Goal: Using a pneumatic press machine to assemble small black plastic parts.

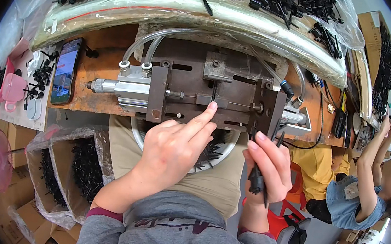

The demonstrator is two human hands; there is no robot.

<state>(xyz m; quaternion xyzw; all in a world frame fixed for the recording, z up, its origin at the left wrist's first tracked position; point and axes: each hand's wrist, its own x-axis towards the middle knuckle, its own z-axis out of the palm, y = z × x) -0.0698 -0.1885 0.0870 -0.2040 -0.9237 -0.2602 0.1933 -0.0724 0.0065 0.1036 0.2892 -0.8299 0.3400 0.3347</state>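
My left hand (171,145) reaches over a dark metal fixture (156,88). Its index finger is stretched out, and the tip touches the lower end of a thin black plastic part (214,89) standing in the central block. The other fingers are partly bent, and the thumb is hidden. Right of the fixture's front edge, my right hand (272,167) is closed round several black plastic stems with thick ends (256,179). Their thin ends stick up past the fingertips.
Air cylinders (134,88) with clear hoses flank the fixture. Black parts (277,1) lie heaped on a plastic-wrapped ledge behind. A phone (67,71) is at left, a white-rimmed tub (231,150) on my lap. Lined boxes (89,167) hold more parts. Another person (361,189) sits at right.
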